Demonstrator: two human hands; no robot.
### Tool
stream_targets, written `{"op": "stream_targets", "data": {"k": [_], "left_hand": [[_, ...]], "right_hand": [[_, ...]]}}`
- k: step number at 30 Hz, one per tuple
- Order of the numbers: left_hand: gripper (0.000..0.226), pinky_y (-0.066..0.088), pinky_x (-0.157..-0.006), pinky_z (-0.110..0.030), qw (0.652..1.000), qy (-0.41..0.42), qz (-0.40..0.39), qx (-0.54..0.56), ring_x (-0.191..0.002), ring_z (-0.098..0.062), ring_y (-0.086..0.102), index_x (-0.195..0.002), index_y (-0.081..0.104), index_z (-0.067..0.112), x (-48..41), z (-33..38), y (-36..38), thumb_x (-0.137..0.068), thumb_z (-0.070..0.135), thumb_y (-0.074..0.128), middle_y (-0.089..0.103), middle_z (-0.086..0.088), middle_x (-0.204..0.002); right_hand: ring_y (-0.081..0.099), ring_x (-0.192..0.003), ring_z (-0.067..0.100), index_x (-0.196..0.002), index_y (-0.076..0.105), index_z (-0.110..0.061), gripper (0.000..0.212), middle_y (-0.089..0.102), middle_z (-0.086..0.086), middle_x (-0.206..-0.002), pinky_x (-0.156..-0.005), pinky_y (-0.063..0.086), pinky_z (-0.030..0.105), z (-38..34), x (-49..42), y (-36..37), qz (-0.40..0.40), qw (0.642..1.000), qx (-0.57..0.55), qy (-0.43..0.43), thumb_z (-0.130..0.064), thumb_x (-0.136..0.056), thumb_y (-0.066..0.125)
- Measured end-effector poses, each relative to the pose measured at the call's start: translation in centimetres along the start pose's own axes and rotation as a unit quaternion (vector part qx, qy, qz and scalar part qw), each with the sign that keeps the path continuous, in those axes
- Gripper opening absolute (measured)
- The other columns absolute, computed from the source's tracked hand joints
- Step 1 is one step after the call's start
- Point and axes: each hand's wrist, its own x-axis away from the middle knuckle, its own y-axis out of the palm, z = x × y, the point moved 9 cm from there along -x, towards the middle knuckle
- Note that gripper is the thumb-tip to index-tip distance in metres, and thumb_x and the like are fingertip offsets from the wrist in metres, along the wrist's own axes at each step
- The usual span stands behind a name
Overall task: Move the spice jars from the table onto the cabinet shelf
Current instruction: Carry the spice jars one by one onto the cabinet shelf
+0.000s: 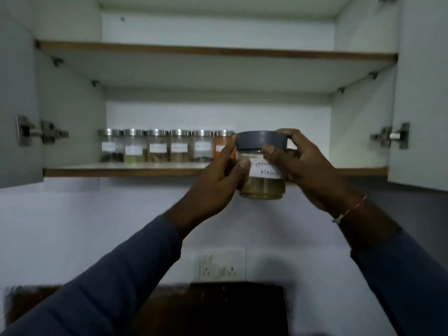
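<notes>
Just right of the frame's centre, in the head view, both hands hold one jar up in front of the open cabinet. The left hand wraps its side from the left, thumb across the paper label and a fingertip up against the grey lid; the right hand cups it from the right, fingers curled over the lid's far edge and thumb pressed on the glass below it. Both sets of fingers are closed snugly on the jar, neither hand spread wide.

The jar stands upright, long axis vertical, lid on top and brownish powder settled in the bottom. Its base hangs a little below the wooden front edge of the lower shelf, while the lid sits above that edge, so I judge the jar must rise slightly and then travel away from the person to land on the board. It appears to be in front of the shelf and not over it, though the wide lens makes depth hard to read.

On the shelf, a row of six smaller jars with shiny caps runs from the left-centre of the frame to just beside the left hand's fingertips. The bare stretch of shelf lies to the right of that row, behind the held jar, and that gap looks like the natural landing place. Both hands seem equally near it.
</notes>
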Motion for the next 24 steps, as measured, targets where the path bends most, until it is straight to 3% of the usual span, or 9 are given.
{"op": "stream_targets", "data": {"k": [2,4,6,8,10,17,24], "left_hand": [[0.049,0.047,-0.082,-0.010,0.989,0.052,0.019,-0.137,-0.099,-0.007,0.063,-0.147,0.031,0.026,-3.6,1.1,-0.7,-0.100,0.037,0.039,0.065,0.002,-0.115],[0.039,0.043,-0.084,-0.017,0.958,0.074,0.025,-0.275,-0.103,-0.014,0.059,-0.132,0.050,0.018,-6.3,0.3,-0.9,-0.101,0.036,0.035,0.064,-0.002,-0.116],[0.034,0.044,-0.084,-0.031,0.935,0.055,-0.028,-0.348,-0.100,-0.022,0.059,-0.108,0.060,0.016,-8.2,-2.3,0.2,-0.102,0.034,0.031,0.065,-0.007,-0.107],[0.040,0.040,-0.081,-0.031,0.902,-0.014,-0.116,-0.415,-0.099,-0.026,0.059,-0.102,0.061,0.013,-9.2,-6.2,1.8,-0.102,0.037,0.028,0.064,-0.011,-0.105],[0.050,0.041,-0.081,-0.031,0.873,-0.060,-0.163,-0.455,-0.099,-0.026,0.060,-0.103,0.064,0.011,-9.9,-9.1,3.1,-0.102,0.043,0.026,0.066,-0.013,-0.104],[0.073,0.046,-0.093,-0.043,0.833,-0.104,-0.156,-0.520,-0.103,-0.025,0.060,-0.112,0.065,0.018,-12.3,-12.6,4.6,-0.094,0.062,0.010,0.067,-0.011,-0.106],[0.039,0.053,-0.078,-0.046,0.776,0.020,-0.190,-0.601,-0.087,-0.030,0.061,-0.105,0.051,0.013,-12.5,-12.0,5.7,-0.100,0.037,0.022,0.065,-0.013,-0.095]], "right_hand": [[0.071,-0.094,0.022,-0.116,0.056,-0.023,0.040,0.071,0.010,-0.103,-0.076,0.060,0.037,-1.5,-3.3,-2.4,0.034,0.998,0.046,-0.038,-0.036,-0.082,0.073],[0.070,-0.096,0.022,-0.112,0.056,-0.023,0.039,0.070,0.007,-0.105,-0.075,0.060,0.036,-1.3,-6.2,-4.4,0.062,0.994,0.080,-0.048,-0.041,-0.081,0.073],[0.070,-0.092,0.019,-0.112,0.054,-0.020,0.044,0.069,0.007,-0.106,-0.067,0.057,0.027,0.4,-8.4,-5.8,0.072,0.991,0.110,-0.023,-0.042,-0.080,0.074],[0.071,-0.086,0.017,-0.109,0.054,-0.020,0.044,0.069,0.006,-0.103,-0.064,0.055,0.024,3.1,-9.9,-6.7,0.072,0.987,0.146,0.007,-0.041,-0.078,0.076],[0.070,-0.083,0.015,-0.103,0.055,-0.023,0.039,0.069,0.003,-0.101,-0.064,0.055,0.024,5.7,-11.1,-7.3,0.070,0.981,0.177,0.027,-0.042,-0.077,0.077],[0.062,-0.093,0.018,-0.107,0.055,-0.019,0.033,0.063,0.000,-0.103,-0.071,0.049,0.026,11.6,-16.7,-10.0,0.073,0.951,0.293,0.068,-0.040,-0.085,0.069],[0.056,-0.111,0.027,-0.122,0.053,-0.012,0.037,0.059,0.011,-0.123,-0.095,0.046,0.039,15.4,-23.3,-10.5,-0.011,0.840,0.525,0.135,-0.036,-0.093,0.057]]}}
